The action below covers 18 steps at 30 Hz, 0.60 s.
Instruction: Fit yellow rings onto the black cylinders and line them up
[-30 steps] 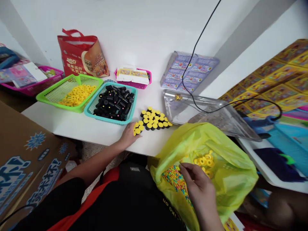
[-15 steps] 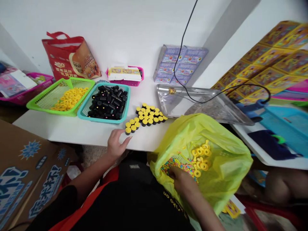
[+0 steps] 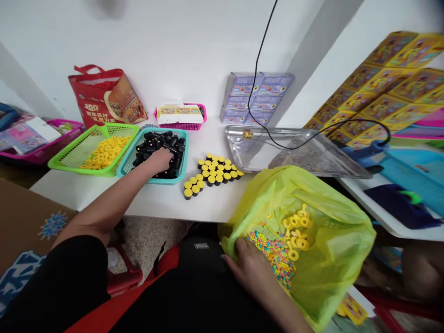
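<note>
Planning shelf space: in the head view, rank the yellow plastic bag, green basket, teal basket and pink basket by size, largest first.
1. Yellow plastic bag
2. Green mesh basket and teal mesh basket look alike, unranked
3. Small pink plastic basket

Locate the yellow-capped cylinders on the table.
In the head view, the yellow-capped cylinders stand on the white table, just right of the teal basket where the left hand is reaching, and left of the metal tray.

The left arm (image 3: 100, 208) reaches forward and away from the body, nearly straight, with the left hand (image 3: 161, 159) palm down, fingers curled under and their tips hidden. The right arm (image 3: 280, 305) runs low in front of the body, and the right hand (image 3: 251, 266) lies palm down, fingers loosely spread.
</note>
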### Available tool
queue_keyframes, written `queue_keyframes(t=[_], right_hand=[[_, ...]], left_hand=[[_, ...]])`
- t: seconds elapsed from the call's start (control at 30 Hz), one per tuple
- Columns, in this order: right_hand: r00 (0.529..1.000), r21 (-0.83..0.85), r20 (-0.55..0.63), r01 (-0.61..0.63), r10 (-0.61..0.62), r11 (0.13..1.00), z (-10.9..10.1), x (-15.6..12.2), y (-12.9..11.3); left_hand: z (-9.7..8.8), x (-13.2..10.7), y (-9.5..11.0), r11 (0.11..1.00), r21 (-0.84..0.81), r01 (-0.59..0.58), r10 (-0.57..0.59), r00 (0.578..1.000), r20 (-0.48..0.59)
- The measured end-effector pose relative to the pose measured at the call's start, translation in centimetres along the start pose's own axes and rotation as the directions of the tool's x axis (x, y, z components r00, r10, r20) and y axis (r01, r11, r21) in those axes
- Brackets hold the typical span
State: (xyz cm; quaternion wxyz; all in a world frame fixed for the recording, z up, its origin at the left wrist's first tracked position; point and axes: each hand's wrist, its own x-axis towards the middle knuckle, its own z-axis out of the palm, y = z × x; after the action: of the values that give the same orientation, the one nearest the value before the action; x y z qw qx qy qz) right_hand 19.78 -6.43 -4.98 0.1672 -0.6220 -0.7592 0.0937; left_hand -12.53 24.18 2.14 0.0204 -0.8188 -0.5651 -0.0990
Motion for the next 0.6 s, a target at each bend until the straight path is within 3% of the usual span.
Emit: queue_keyframes(t=[0.2,0.4,0.5,0.6], right_hand=[[0.987,-0.051,0.154,0.054,-0.046,0.997,-0.7,2.5,-3.1],[0.982,-0.005,0.19,0.012,-0.011,1.0,-1.3,4.2,-4.4],[0.986,0.087,0.164,0.014,-0.029,0.996,-1.5,3.9,-3.7],[0.993,0.282,0.104,0.024,-0.056,0.959,-2.1,3.4,-2.3]], left_hand=[[1.3,0.3,-0.4,0.993,0.098,-0.064,0.052,0.992,0.119],[0.5,0.0,-0.2,0.985,0.147,-0.092,0.067,0.984,0.166],[-1.1,-0.5,0.0,0.984,0.164,-0.064,0.047,0.993,0.107],[-3.1,-2.2,2.0,0.999,0.05,0.015,-0.01,0.994,-0.106]])
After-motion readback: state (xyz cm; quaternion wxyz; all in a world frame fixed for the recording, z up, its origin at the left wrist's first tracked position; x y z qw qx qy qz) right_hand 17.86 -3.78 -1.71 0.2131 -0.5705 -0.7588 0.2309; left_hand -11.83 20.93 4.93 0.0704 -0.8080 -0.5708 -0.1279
